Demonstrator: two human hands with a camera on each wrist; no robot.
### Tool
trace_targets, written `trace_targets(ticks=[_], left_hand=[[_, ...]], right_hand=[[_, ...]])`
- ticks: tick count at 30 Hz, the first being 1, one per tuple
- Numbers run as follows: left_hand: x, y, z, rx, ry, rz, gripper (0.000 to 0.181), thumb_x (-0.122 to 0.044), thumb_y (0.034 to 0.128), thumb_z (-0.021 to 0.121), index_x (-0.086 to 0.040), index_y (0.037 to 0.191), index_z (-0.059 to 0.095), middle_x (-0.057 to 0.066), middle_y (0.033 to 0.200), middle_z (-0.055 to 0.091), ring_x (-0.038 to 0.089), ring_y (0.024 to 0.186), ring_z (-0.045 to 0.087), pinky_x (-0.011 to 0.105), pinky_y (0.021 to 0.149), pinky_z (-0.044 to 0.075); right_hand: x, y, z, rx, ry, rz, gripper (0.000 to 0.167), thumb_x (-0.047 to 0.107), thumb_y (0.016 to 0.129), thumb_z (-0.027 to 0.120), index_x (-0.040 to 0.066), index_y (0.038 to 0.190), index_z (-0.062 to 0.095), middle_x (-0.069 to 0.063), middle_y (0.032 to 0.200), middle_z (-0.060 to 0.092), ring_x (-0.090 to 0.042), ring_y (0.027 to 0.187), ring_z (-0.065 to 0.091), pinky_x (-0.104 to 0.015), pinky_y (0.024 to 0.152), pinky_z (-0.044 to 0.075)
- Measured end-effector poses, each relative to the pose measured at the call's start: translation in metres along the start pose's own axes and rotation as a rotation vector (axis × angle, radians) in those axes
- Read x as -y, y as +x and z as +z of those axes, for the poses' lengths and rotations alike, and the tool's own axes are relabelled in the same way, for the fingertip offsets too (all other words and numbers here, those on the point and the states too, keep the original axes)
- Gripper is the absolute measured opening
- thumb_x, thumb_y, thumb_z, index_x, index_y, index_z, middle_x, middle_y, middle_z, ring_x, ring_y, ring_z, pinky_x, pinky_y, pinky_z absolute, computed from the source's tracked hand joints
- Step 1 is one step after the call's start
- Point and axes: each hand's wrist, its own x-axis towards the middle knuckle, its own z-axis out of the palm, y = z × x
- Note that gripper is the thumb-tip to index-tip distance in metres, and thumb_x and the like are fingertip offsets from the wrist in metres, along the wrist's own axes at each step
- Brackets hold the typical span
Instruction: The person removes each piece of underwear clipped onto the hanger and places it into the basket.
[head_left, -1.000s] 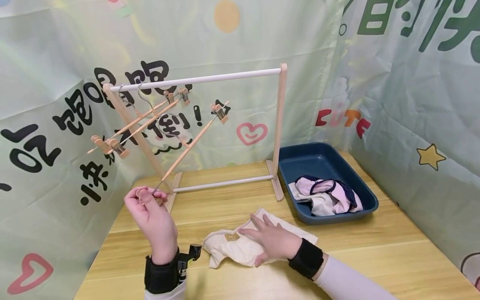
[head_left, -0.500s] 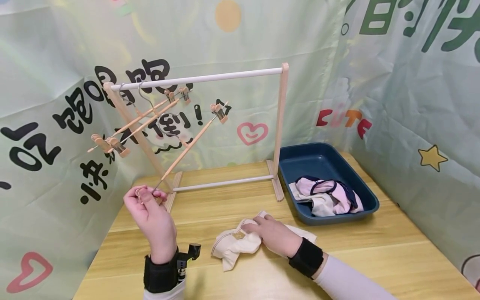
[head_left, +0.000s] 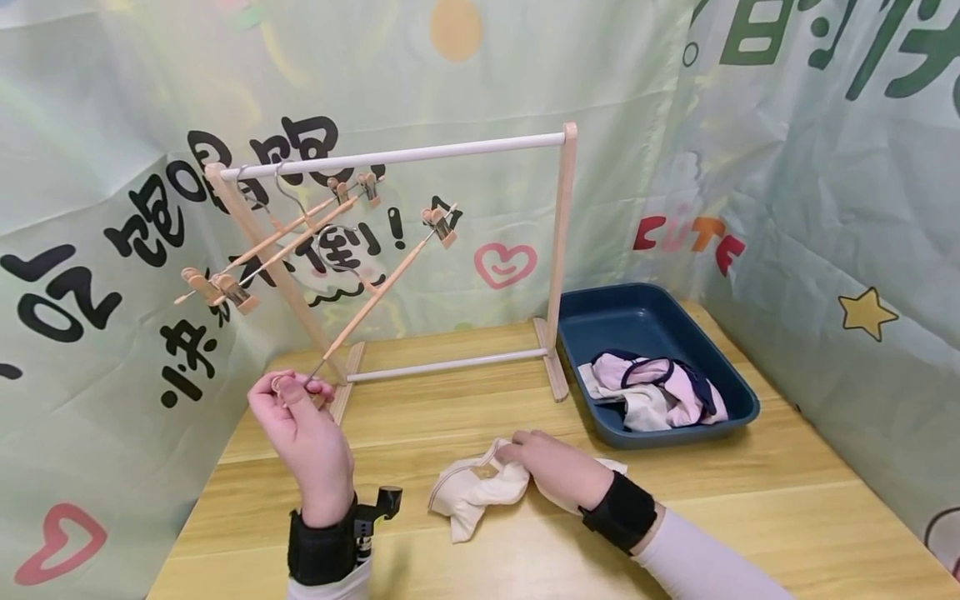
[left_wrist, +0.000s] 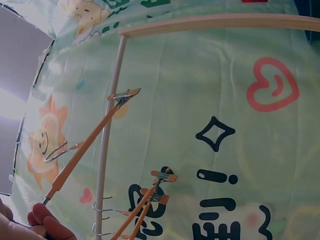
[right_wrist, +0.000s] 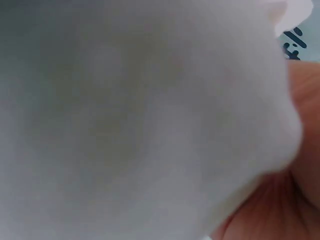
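Note:
My left hand [head_left: 306, 446] pinches the near end of a wooden clip hanger [head_left: 372, 298], which slants up and away with its metal hook and far clip in sight. That hanger [left_wrist: 80, 150] also shows in the left wrist view, the fingertips at its lower end. On the table my right hand [head_left: 561, 473] grips a crumpled cream garment [head_left: 480, 498] with a stitched edge and a tan label; the fingertips are partly hidden. Pale, blurred cloth [right_wrist: 150, 130] fills most of the right wrist view.
A wooden drying rack [head_left: 561, 267] stands at the back, with two more clip hangers [head_left: 300, 237] hooked at the left of its top rail. Right of it, a dark blue tub [head_left: 637, 312] holds pink, navy and whitish clothes [head_left: 678, 392]. Printed fabric walls [head_left: 615, 83] surround the table.
My right hand has gone from lying spread on the garment to gripping it, bunching it up and lifting its upper edge. My left hand and the hanger have stayed put.

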Motion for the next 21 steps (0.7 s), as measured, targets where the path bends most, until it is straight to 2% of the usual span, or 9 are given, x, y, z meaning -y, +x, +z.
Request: trace_targets(ticks=[5,12,16,21], left_hand=[[0.001,0.000,0.000,0.006,0.003,0.003,0.015,-0.018,0.1079,0.045,-0.003,0.108,0.042,0.008,0.090,0.044,0.017,0.079,0.047,0.020,0.069,0.048],[0.001,0.000,0.000,0.005,-0.004,-0.001,0.015,-0.018,0.1078,0.046,-0.003,0.109,0.043,0.009,0.090,0.043,0.017,0.079,0.047,0.021,0.069,0.048],[0.000,0.000,0.000,-0.006,-0.016,-0.008,0.015,-0.018,0.1077,0.046,-0.003,0.109,0.042,0.009,0.091,0.042,0.018,0.080,0.046,0.021,0.069,0.048],[0.000,0.001,0.000,-0.022,0.003,-0.012,0.012,-0.018,0.1079,0.045,-0.006,0.108,0.043,0.008,0.091,0.044,0.018,0.081,0.048,0.021,0.069,0.048]], right_hand=[[0.000,0.001,-0.008,-0.040,0.059,0.003,0.038,-0.006,0.100,0.050,0.018,0.123,0.070,-0.001,0.107,0.062,-0.017,0.096,0.061,-0.032,0.083,0.054],[0.003,0.001,-0.023,-0.126,0.064,-0.020,0.031,0.001,0.106,0.049,0.014,0.125,0.070,-0.002,0.105,0.061,-0.016,0.094,0.060,-0.031,0.080,0.053],[0.002,0.000,-0.029,-0.164,0.089,-0.029,0.034,-0.001,0.105,0.050,0.014,0.129,0.068,0.000,0.102,0.058,-0.012,0.090,0.055,-0.027,0.077,0.048],[-0.002,-0.001,-0.034,-0.207,0.084,-0.026,0.038,-0.006,0.102,0.053,0.015,0.131,0.065,0.000,0.105,0.057,-0.012,0.093,0.054,-0.027,0.081,0.049]])
